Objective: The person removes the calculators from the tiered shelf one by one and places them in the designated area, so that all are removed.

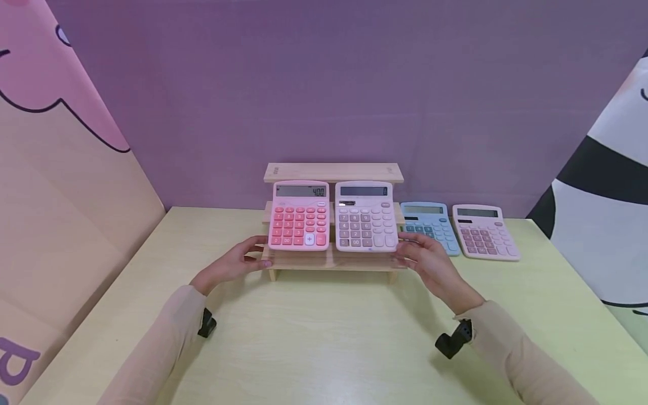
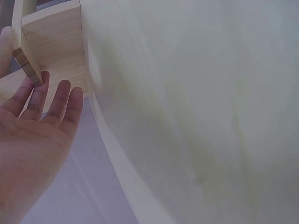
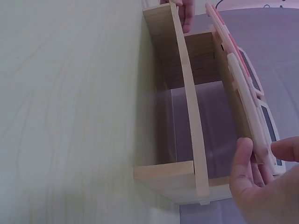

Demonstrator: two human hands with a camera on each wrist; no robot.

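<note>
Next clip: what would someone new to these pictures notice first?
The bright pink calculator showing 400 and the pale lilac calculator to its right, side by side on the wooden stand, would likely catch the eye first. The left hand grips the stand's left end; the right hand is at the lilac calculator's lower right corner. Right of the stand, a blue calculator and a pale pink calculator are on the table.

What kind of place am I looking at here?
Probably an indoor tabletop set up for display or filming: a pale table with calculators on a wooden stand, a plain purple backdrop behind, and big cartoon pictures at both sides.
</note>
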